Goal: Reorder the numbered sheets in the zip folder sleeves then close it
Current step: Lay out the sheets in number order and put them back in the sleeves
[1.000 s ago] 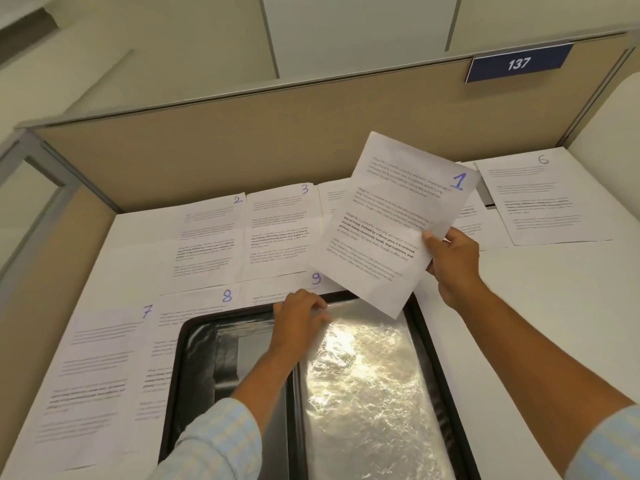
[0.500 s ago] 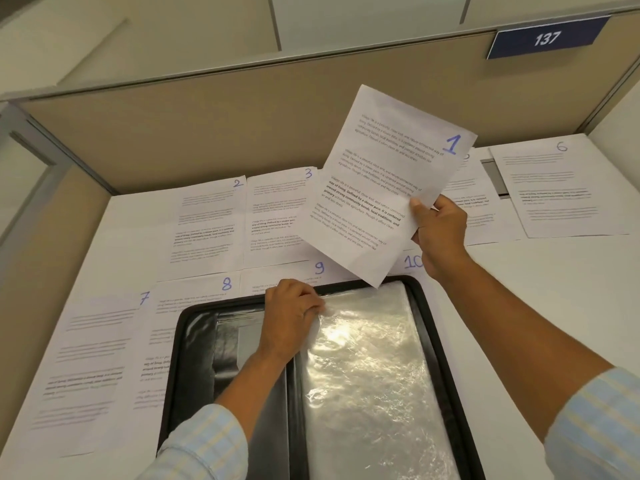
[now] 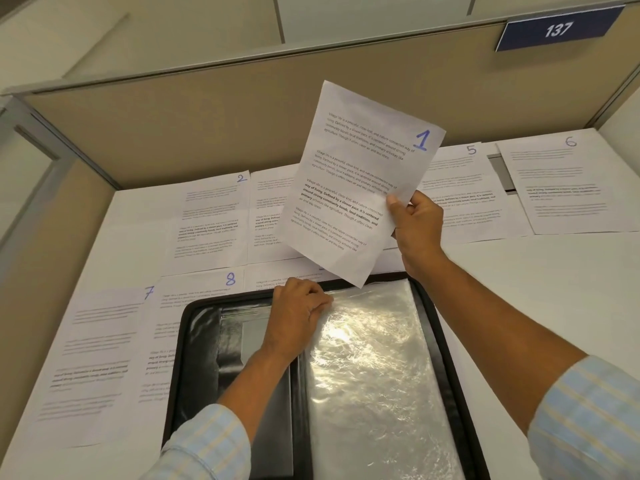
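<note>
Hovering over clear sleeves [image 3: 374,368] in open zip folder [image 3: 197,358], sheet 1 [image 3: 349,188].

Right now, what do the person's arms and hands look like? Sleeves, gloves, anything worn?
Both are bare: the left hand and right hand wear no gloves, and no ring or watch shows. The left sleeve and right sleeve are light blue with a pale yellow check, ending partway up the forearms. No markings visible.

We wore pale blue sleeves checked with faint yellow and white stripes: the left sleeve [image 3: 207,445] at seven o'clock, the right sleeve [image 3: 588,420] at four o'clock. Cuffs stopped on the forearms; left hand [image 3: 298,313] and right hand [image 3: 420,230] were bare.
</note>
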